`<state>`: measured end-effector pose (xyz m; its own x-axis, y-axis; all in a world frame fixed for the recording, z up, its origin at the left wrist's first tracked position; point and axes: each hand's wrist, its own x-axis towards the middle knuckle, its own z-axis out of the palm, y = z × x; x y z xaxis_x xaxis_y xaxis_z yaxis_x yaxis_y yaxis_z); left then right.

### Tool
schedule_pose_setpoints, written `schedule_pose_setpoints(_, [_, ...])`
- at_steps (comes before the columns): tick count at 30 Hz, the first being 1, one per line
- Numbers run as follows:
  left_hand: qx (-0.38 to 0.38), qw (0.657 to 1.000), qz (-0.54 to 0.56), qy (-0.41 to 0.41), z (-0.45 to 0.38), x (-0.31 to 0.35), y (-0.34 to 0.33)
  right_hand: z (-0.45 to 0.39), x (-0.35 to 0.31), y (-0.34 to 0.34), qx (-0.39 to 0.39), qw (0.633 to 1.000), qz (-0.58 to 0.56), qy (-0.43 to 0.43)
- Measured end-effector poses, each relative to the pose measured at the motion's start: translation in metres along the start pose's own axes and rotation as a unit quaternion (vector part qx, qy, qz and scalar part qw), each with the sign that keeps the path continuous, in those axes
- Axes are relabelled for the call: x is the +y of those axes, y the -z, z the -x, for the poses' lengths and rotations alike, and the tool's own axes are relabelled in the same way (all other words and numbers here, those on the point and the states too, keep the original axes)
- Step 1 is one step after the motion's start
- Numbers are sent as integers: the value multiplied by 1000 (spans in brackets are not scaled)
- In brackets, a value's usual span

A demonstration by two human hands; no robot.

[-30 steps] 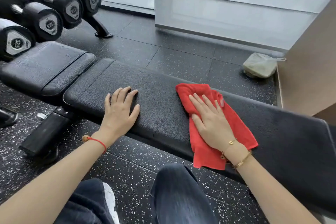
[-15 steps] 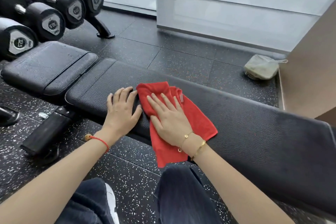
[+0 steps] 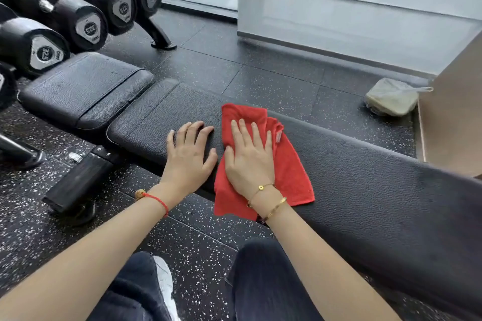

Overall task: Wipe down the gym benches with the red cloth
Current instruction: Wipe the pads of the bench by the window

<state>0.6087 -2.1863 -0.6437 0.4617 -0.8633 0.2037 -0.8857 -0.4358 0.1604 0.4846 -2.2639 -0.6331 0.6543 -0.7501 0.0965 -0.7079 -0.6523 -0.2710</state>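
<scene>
On top of the long black bench pad (image 3: 365, 190), near its left end: the red cloth (image 3: 289, 164), spread partly flat and bunched in folds at the far side. Front edge of the cloth hanging down over the near side of the pad. Small white tag on the cloth's right fold.

Pressed flat on the cloth: the right hand (image 3: 250, 161), fingers straight and a little apart, pointing away. Not curled round the cloth, just pushing down on it. Two thin gold bracelets on that wrist.

Just beside it, to the left: the left hand (image 3: 190, 156), flat on the bare pad, fingers straight and spread, holding nothing. Thumb very close to the cloth's edge. Red string with a bead round that wrist.

Further left, end to end with the long pad: a shorter black seat pad (image 3: 83, 91). Behind it, a rack of black dumbbells (image 3: 88, 26) with grey end caps and numbers, too blurry to read well.

Under everything: dark speckled floor (image 3: 208, 242). Far right on the floor, against a tan wall: a pale bag (image 3: 391, 98). Down low: dark trouser knees and a white shoe (image 3: 164, 284).
</scene>
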Motion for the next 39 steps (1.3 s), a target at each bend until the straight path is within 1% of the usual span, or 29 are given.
schedule_pose_setpoints(2, [-3, 1000, -1, -2, 0, 0, 0, 21, 6, 4, -6, 998, -7, 64])
schedule_pose_setpoints(4, [-8, 1000, -5, -3, 0, -2, 0, 40, 21, 8, -11, 994, -9, 107])
schedule_pose_setpoints(6, [-9, 1000, -3, -4, 0, -3, 0, 46, 41, 15, -12, 993, -12, 114])
schedule_pose_setpoints(8, [-10, 1000, -2, -6, 0, -4, 0, 34, 59, 20, -14, 995, -8, 97])
schedule_pose_setpoints(11, [-10, 1000, -4, -6, 1, -4, 0, -11, 67, 23, -20, 998, 6, 59])
schedule_pose_setpoints(13, [-10, 1000, -10, -1, 1, -3, -1, -48, 56, 20, -32, 998, 9, 52])
schedule_pose_setpoints(15, [-9, 1000, -15, 3, 1, -1, -1, -73, 33, 13, -60, 995, -4, 80])
schedule_pose_setpoints(18, [-8, 1000, -13, 4, 1, -1, -1, -79, 9, 4, -81, 985, -29, 149])
schedule_pose_setpoints(22, [-5, 1000, -4, -3, 2, -4, -1, -71, 29, 5, -81, 976, -52, 193])
schedule_pose_setpoints(24, [-4, 1000, 2, -4, 2, -4, -1, -79, 37, 7, -80, 978, -47, 188])
schedule_pose_setpoints(28, [-8, 1000, 6, -4, 3, -4, 0, -100, 29, 10, -63, 992, -30, 104])
schedule_pose_setpoints(30, [-10, 1000, 5, -5, 2, -4, -1, -96, 24, 9, -52, 995, -24, 77])
schedule_pose_setpoints(32, [-7, 1000, 4, -5, 1, -4, -2, -80, 23, 9, -48, 995, -24, 78])
schedule_pose_setpoints(37, [1, 1000, 14, -9, 1, -4, -2, -7, 40, 16, -47, 985, -32, 164])
schedule_pose_setpoints(39, [6, 1000, 25, -11, 2, -4, -2, 14, 57, 21, -49, 984, -32, 171])
